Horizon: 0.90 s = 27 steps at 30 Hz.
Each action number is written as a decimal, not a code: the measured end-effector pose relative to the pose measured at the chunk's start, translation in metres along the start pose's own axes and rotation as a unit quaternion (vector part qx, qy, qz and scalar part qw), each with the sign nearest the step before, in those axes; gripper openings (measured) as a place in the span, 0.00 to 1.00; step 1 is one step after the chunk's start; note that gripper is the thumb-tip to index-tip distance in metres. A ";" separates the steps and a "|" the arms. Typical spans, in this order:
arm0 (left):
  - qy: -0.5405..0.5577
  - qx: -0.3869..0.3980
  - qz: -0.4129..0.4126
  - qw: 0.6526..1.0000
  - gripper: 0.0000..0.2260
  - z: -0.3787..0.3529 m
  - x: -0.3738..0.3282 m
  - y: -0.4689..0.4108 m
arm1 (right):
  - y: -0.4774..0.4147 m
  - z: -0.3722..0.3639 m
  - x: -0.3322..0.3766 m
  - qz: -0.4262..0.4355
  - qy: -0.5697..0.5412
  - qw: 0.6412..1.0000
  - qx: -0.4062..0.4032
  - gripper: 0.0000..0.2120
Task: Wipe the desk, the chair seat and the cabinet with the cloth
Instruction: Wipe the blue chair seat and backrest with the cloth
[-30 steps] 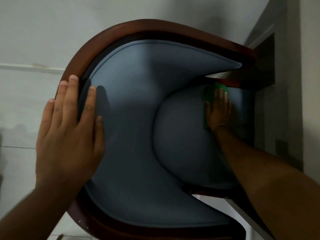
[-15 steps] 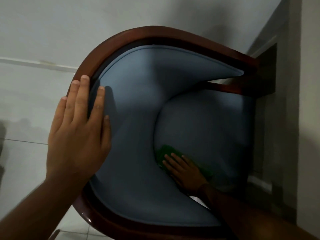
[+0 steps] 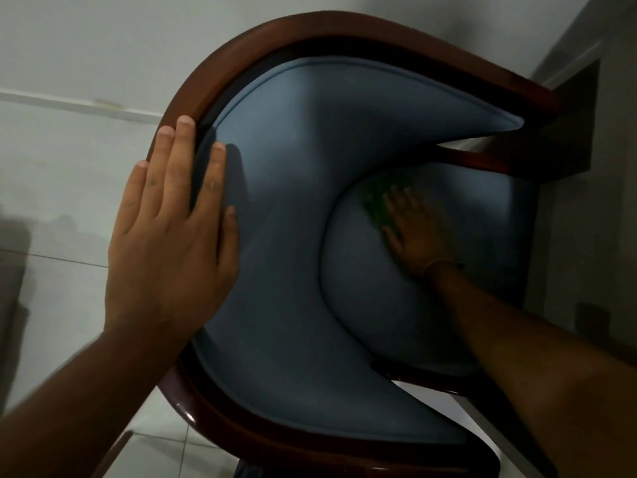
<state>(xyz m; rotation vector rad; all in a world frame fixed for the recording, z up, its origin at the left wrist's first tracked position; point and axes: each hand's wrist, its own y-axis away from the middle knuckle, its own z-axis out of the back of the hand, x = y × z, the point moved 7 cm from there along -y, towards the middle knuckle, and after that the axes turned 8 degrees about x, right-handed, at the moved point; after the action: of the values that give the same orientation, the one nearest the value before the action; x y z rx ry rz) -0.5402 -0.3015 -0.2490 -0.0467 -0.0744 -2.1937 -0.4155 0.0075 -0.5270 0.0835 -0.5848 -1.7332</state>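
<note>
I look straight down on a chair with a curved dark-wood frame (image 3: 344, 27) and blue padding. Its blue seat (image 3: 396, 305) lies inside the curved blue backrest (image 3: 310, 167). My right hand (image 3: 417, 232) lies flat on the seat's far left part and presses a green cloth (image 3: 374, 201) against it; the cloth shows past my fingertips and is blurred. My left hand (image 3: 172, 236) rests flat on the top of the backrest at its left side, fingers spread over the wood rim and the padding. The desk and cabinet are out of view.
Pale floor tiles (image 3: 51, 201) lie to the left of the chair, and a white wall (image 3: 103, 46) rises beyond them. A dark wooden piece (image 3: 579, 115) stands against the chair's far right armrest. A grey surface runs down the right edge.
My right hand has swept the cloth across the seat: from the far right side to the near left edge, then back up to the far left part. My left hand stays on the backrest.
</note>
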 end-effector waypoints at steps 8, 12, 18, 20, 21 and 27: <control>0.005 -0.002 -0.005 1.000 0.29 -0.007 0.004 0.001 | 0.013 0.016 -0.068 -0.243 -0.046 0.967 -0.055 0.34; 0.013 -0.015 -0.007 1.000 0.29 -0.005 0.004 0.001 | 0.059 -0.030 0.016 -0.064 -0.006 0.998 0.009 0.33; 0.025 -0.025 -0.020 0.999 0.30 -0.011 0.009 0.001 | 0.191 -0.113 0.067 0.227 0.141 0.955 0.129 0.33; 0.040 -0.032 -0.022 0.998 0.30 -0.015 0.011 0.002 | 0.206 -0.112 0.053 0.217 0.157 0.956 0.122 0.34; 0.049 -0.032 -0.021 0.998 0.31 -0.017 0.011 0.002 | 0.207 -0.109 0.048 0.203 0.155 0.959 0.122 0.34; 0.061 -0.010 -0.033 0.998 0.32 -0.025 0.011 -0.004 | 0.160 -0.063 0.007 -0.012 0.019 0.998 0.052 0.28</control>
<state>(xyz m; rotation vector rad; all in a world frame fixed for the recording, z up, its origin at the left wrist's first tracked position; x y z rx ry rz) -0.5499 -0.3099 -0.2730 0.0794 0.0158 -2.2575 -0.2506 -0.0408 -0.5122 0.1972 -0.6488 -1.7197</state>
